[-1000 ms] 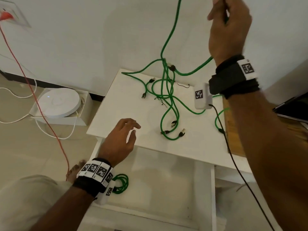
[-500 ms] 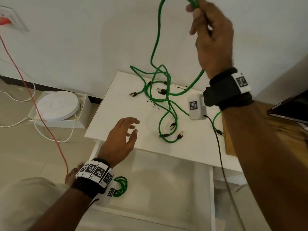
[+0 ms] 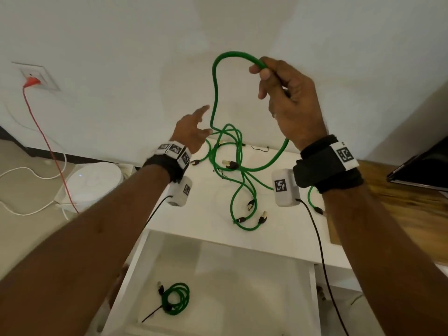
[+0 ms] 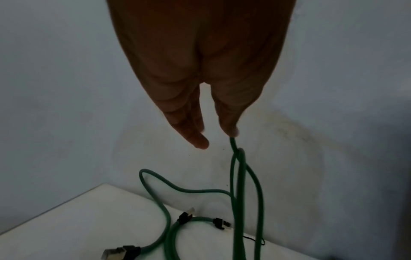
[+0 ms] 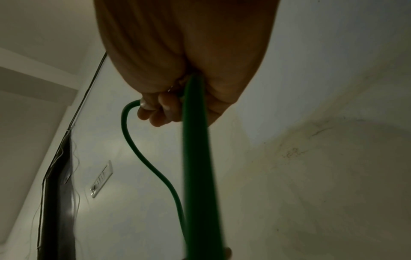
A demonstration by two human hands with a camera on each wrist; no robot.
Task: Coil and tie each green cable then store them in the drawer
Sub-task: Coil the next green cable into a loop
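The right hand (image 3: 288, 105) was raised above the white bench (image 3: 174, 221), fingers curled round a green cable (image 3: 215, 93) that arched leftward and dropped into the tangle of cables (image 3: 232, 166) at the far side. The left hand (image 3: 191, 132) reached toward the hanging strand, fingers relaxed and apart. A coiled cable (image 3: 175, 299) lay in the open drawer (image 3: 242, 287) nearby.

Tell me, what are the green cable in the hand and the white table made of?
The green cable looks like soft rubbery or woven-covered plastic: it bends in easy curves where the right hand holds it up, with a dull, faintly textured skin. Its exact covering is hard to tell. The white table looks like painted or laminated board: flat, smooth, evenly white, with straight edges. Which one is unclear.
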